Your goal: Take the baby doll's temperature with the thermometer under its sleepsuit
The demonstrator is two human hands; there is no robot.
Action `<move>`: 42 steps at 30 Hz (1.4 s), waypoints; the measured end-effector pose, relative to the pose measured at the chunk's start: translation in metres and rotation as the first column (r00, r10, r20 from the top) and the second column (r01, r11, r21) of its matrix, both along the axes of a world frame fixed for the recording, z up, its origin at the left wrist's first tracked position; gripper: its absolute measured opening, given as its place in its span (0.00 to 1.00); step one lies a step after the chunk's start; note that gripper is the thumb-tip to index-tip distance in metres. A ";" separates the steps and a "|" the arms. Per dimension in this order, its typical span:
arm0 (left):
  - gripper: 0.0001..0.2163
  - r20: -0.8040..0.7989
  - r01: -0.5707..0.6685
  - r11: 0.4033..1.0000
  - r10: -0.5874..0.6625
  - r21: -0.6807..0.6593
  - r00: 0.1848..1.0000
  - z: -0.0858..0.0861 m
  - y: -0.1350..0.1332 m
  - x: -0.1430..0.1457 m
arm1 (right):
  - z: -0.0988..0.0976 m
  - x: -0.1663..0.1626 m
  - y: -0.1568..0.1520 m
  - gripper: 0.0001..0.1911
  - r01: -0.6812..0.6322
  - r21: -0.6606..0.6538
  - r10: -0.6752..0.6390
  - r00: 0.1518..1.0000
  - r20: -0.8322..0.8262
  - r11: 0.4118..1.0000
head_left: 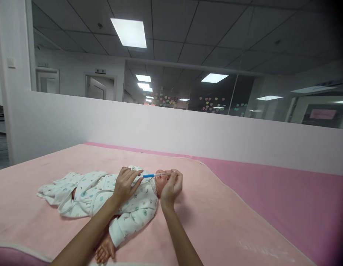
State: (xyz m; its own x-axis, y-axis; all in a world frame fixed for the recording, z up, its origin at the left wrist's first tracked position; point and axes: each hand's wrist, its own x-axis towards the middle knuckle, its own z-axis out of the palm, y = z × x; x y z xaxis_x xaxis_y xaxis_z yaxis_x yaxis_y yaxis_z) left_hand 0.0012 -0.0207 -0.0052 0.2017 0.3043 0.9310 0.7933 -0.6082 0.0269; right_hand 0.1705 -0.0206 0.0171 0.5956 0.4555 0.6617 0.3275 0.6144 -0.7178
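Note:
A slim thermometer (160, 174), clear with a blue end, is held level above the doll's face. My right hand (172, 187) is closed on its clear end, with thumb and fingers pinched together. My left hand (126, 186) hovers over the doll's chest, thumb and fingers apart, their tips beside the blue end. Beneath both hands a baby doll (140, 203) lies on its back in a white printed outfit. Its head points right and is partly hidden by my right hand. One bare doll hand (105, 249) rests near the front edge.
A peach-pink mat (215, 221) lies under the doll, over a pink surface (284, 192) showing at right and back. A low white wall (188, 129) with glass above closes off the far side. At the left is a white post (13, 85).

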 end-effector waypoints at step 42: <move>0.14 0.364 0.410 0.579 -0.202 -0.705 0.909 -0.002 0.026 0.010 | -0.040 -0.017 0.016 0.17 -0.099 -0.153 0.182 0.485 0.855 0.983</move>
